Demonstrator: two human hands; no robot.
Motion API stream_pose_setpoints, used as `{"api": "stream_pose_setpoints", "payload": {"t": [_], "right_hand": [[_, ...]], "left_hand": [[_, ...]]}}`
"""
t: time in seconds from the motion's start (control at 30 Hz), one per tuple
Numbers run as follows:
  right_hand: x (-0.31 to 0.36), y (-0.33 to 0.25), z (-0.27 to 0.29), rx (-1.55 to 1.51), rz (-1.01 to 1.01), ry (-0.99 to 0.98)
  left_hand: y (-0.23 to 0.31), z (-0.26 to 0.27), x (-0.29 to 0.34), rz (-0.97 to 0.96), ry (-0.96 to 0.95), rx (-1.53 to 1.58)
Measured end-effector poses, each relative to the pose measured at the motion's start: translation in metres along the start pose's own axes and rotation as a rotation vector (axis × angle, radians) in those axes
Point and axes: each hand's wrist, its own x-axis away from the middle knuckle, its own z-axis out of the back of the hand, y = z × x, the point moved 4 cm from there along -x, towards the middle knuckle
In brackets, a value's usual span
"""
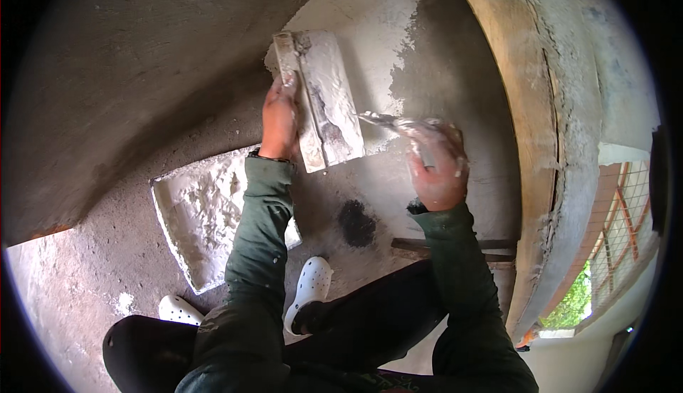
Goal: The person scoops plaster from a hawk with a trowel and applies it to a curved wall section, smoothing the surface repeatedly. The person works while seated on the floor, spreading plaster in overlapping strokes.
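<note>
The left hand [280, 119] is gripping a plaster-laden board [304, 112] beyond the plaster tray [171, 234], its long axis slanting steeply down rightward; the right hand [442, 169] is holding a trowel [385, 120] (blade pointing left).

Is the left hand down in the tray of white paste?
No, the left hand holds the paste-coated flat tool by its edge.
</note>
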Motion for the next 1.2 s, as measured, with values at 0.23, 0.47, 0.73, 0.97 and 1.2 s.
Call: {"api": "stream_pose_setpoints", "payload": {"t": [0.23, 0.47, 0.73, 0.97, 1.2], "right_hand": [[0.021, -0.039, -0.003, 0.052, 0.241, -0.077], [0.022, -0.038, -0.010, 0.121, 0.271, -0.041], [-0.011, -0.029, -0.016, 0.168, 0.225, 0.096], [-0.045, -0.024, -0.002, 0.116, 0.084, 0.287], [-0.049, 0.001, -0.010, -1.101, -0.530, 0.433]], "left_hand": [[0.027, -0.009, -0.005, -0.026, 0.029, 0.033], [0.042, -0.031, 0.025, 0.044, -0.141, -0.019], [0.061, -0.048, 0.062, -0.036, -0.380, -0.214], [0.072, -0.012, 0.060, -0.069, -0.482, -0.336], [0.091, 0.013, 0.054, 0.010, -0.403, -0.224]]}}
